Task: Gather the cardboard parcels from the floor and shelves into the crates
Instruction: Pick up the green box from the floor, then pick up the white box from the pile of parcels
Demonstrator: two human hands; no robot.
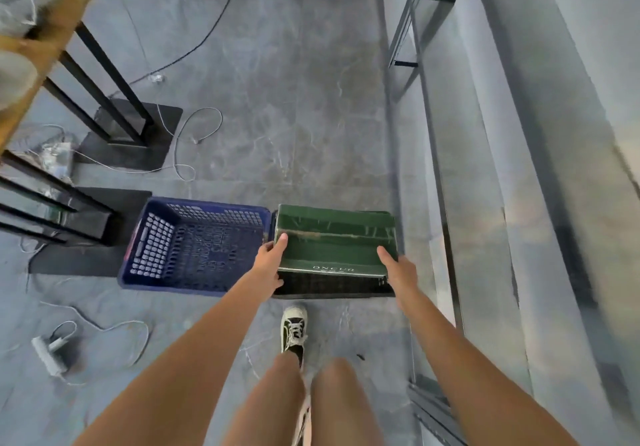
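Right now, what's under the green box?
A dark crate sits under the green box, which both hands grip at its sides. The box covers most of the crate's inside, so its contents can't be seen.

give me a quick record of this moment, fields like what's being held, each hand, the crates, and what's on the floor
held item: green parcel, taped along its top, printed lettering on the near edge
left hand: grips the parcel's left side
right hand: grips the parcel's right side
parcel position: over the black crate, at its rim
blue crate: on the floor, left of the black crate, no parcel inside
floor: grey, with loose cables and a power strip
right edge: metal shelf frame
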